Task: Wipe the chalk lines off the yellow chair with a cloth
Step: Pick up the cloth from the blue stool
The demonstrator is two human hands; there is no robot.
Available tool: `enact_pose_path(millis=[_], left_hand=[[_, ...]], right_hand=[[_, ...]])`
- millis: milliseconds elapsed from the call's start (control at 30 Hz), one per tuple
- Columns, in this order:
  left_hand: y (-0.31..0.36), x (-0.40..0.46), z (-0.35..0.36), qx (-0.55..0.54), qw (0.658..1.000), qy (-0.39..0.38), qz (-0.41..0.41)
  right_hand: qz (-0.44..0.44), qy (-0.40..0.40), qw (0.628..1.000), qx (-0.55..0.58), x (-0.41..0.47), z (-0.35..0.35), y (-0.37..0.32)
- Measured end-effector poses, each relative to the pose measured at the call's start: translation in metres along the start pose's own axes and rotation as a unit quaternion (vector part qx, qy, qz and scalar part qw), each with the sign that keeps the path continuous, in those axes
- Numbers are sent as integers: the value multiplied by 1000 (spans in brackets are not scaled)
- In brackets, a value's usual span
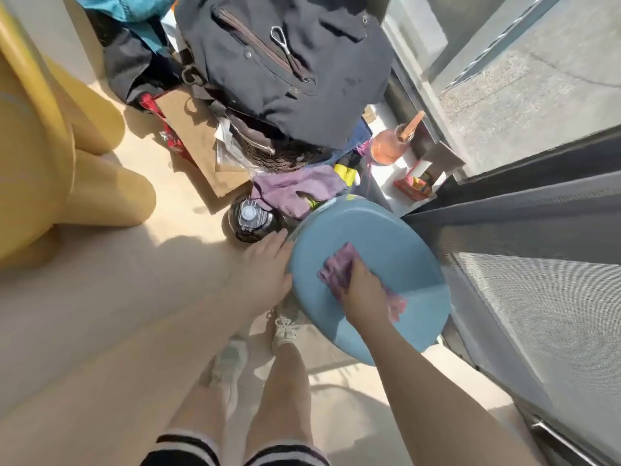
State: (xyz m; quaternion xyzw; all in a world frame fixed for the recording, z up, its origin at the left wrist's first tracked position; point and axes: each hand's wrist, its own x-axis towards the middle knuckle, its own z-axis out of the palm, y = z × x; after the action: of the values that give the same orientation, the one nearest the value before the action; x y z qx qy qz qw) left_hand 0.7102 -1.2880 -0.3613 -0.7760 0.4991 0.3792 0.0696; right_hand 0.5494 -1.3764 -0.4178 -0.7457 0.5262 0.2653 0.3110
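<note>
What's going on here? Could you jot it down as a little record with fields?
right hand: pressing a purple cloth on the blue seat
left hand: gripping the blue seat's left rim
yellow chair: at far left, untouched
second purple cloth: lying beyond the blue seat
black bottle: on the floor by the left hand
chalk lines: none discernible

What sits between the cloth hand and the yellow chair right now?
In the head view, the right hand presses the purple cloth on a blue seat. Toward the yellow chair lie the left hand gripping the seat's rim, then bare, sunlit floor.
</note>
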Motion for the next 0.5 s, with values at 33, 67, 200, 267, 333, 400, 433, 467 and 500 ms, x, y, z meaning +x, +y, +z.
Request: enact_pose_path(millis=[33, 67, 200, 267, 333, 400, 433, 467, 500], left_hand=[[1, 5, 5, -16, 1000, -1, -5], [1, 8, 10, -35, 999, -6, -15], [-4, 1, 17, -87, 994, -16, -56], [-7, -7, 11, -104, 993, -4, -59], [-8, -16, -4, -161, 984, 7, -71], [-9, -27, -26, -274, 955, 5, -112], [-11, -35, -37, -346, 929, -3, -129], [-13, -43, -49, -425, 894, -14, -139], [-17, -55, -61, -498, 856, -10, -136]], right_hand=[[9, 1, 1000, 26, 3, 6, 2], [12, -10, 999, 31, 4, 10, 4], [-35, -69, 991, -110, -3, 9, 9], [-72, -57, 989, -114, -10, 2, 5], [-129, -48, 990, -23, -20, -12, -10], [-169, -75, 980, 70, -34, -37, -35], [-188, -87, 974, 96, -43, -51, -49], [-213, -89, 967, 104, -54, -65, -64], [-251, -79, 958, 109, -66, -78, -81]])
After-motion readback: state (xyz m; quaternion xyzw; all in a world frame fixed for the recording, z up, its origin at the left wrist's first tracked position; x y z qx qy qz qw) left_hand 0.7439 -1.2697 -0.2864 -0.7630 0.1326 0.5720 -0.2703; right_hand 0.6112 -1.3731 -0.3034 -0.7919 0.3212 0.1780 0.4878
